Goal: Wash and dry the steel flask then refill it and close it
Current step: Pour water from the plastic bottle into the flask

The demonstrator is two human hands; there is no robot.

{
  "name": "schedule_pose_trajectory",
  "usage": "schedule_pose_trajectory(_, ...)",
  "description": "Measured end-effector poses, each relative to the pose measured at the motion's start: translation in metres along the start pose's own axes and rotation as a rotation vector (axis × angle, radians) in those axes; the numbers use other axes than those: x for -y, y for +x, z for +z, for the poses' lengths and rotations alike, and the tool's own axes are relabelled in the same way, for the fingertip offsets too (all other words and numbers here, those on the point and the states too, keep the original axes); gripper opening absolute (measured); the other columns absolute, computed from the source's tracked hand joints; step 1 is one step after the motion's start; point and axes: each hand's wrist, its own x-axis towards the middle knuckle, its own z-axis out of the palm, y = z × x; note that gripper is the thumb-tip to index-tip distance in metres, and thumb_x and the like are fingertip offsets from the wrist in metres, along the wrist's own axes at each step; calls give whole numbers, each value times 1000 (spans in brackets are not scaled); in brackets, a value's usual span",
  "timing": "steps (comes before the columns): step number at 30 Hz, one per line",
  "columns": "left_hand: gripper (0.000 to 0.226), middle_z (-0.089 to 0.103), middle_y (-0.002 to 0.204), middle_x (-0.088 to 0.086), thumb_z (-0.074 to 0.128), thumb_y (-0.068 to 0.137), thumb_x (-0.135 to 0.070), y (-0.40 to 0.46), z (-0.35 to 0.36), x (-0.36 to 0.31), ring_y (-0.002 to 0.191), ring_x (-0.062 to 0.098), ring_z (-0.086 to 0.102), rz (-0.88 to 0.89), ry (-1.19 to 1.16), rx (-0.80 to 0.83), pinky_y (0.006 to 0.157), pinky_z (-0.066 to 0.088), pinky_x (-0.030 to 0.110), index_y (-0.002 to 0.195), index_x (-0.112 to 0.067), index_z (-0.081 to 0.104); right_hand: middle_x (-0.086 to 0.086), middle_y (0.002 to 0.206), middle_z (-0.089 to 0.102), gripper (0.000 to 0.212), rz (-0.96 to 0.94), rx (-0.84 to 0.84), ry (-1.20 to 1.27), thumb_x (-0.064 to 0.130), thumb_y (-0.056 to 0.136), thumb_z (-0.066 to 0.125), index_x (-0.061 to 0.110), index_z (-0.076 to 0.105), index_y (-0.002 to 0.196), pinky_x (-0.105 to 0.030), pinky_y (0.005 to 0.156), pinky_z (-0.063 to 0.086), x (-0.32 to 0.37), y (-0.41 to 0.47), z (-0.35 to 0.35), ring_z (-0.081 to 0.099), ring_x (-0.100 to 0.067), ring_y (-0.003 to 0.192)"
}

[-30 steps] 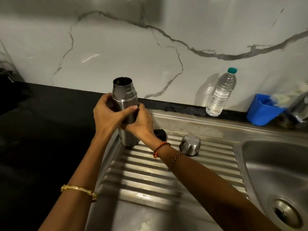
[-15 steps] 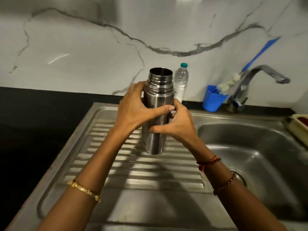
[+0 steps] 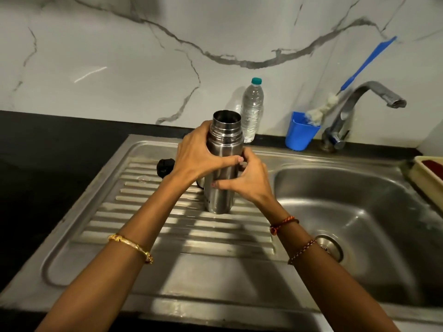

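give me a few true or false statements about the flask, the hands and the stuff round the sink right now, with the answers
1. Both hands grip the flask: the left hand and the right hand. True.
2. The flask has its lid screwed on. False: its mouth is open.
3. The water bottle lies flat in the sink bowl. False: it stands upright by the wall.
4. A blue cup stands beside the tap. True.
5. Water is running from the tap. False: no stream shows.
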Motion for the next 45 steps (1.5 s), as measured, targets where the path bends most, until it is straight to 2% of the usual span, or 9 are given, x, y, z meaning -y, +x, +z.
schedule_pose_trajectory(6, 82, 61, 107, -4, 79, 53, -57, 2, -8, -1, 95, 10, 56, -85, -71, 90, 79, 43, 21, 119, -16, 54, 0, 120, 54, 77, -61, 92, -65, 31, 58, 86, 13, 44, 121, -25, 85, 47, -11, -2, -1, 49, -9, 104)
schedule_pose_trajectory(10, 83, 57, 102, -7, 82, 52, -54, 6, -8, -3, 93, 10, 54, -132, -56, 64, 82, 44, 26, 119, -15, 52, -4, 136, 47, 91, -56, 375, -110, 35, 60, 83, 15, 38, 136, -30, 99, 41, -31, 19, -26, 45, -16, 122)
schedule_pose_trajectory(13, 81, 55, 107, -7, 83, 57, -43, 9, -7, -5, 98, 13, 52, -159, -39, 88, 89, 44, 31, 124, -15, 47, 0, 133, 46, 70, 95, 479, -22, 25, 70, 75, 15, 43, 132, -29, 100, 39, -46, 50, -52, 43, -18, 124)
schedule_pose_trajectory(18, 110, 59, 110, -7, 72, 26, -62, 18, -13, -7, 102, 16, 56, -208, -57, 195, 91, 47, 38, 124, -22, 43, -2, 126, 48, 70, 214, -45, 88, 24, 71, 79, 13, 42, 129, -24, 88, 47, -62, 128, -48, 50, -14, 108)
schedule_pose_trajectory(20, 111, 58, 106, -9, 80, 23, -58, 20, -11, -4, 99, 14, 57, -209, -74, 210, 91, 48, 39, 121, -23, 42, -4, 125, 49, 76, 249, -269, 21, 28, 66, 82, 11, 41, 128, -28, 93, 45, -68, 161, -39, 50, -16, 109)
schedule_pose_trajectory(23, 104, 57, 99, -16, 81, 21, -59, 19, -7, 2, 94, 4, 56, -187, -122, 200, 85, 49, 28, 113, -33, 39, -8, 126, 47, 87, 307, -425, 63, 31, 57, 86, 8, 39, 127, -30, 97, 42, -76, 199, -19, 48, -20, 114)
schedule_pose_trajectory(28, 100, 59, 96, -21, 78, 20, -64, 20, -6, 7, 87, -10, 56, -180, -152, 182, 71, 45, 9, 110, -41, 39, -7, 118, 52, 82, 318, -557, 12, 29, 53, 86, 8, 44, 120, -37, 96, 45, -94, 235, 6, 51, -23, 110)
schedule_pose_trajectory(36, 99, 58, 104, -16, 67, 25, -68, 17, -4, 8, 96, 3, 56, -187, -132, 149, 86, 50, 35, 115, -35, 41, -3, 104, 59, 69, 215, -482, -98, 32, 55, 82, 11, 49, 113, -26, 77, 48, -82, 200, -14, 55, -16, 91)
schedule_pose_trajectory(45, 85, 53, 111, -6, 79, 54, -51, 2, -8, 0, 100, 10, 49, -112, -111, 147, 88, 44, 30, 125, -21, 42, -4, 101, 63, 68, 113, -379, 99, 12, 52, 83, 8, 52, 113, -24, 81, 54, -48, 84, -38, 63, -15, 91)
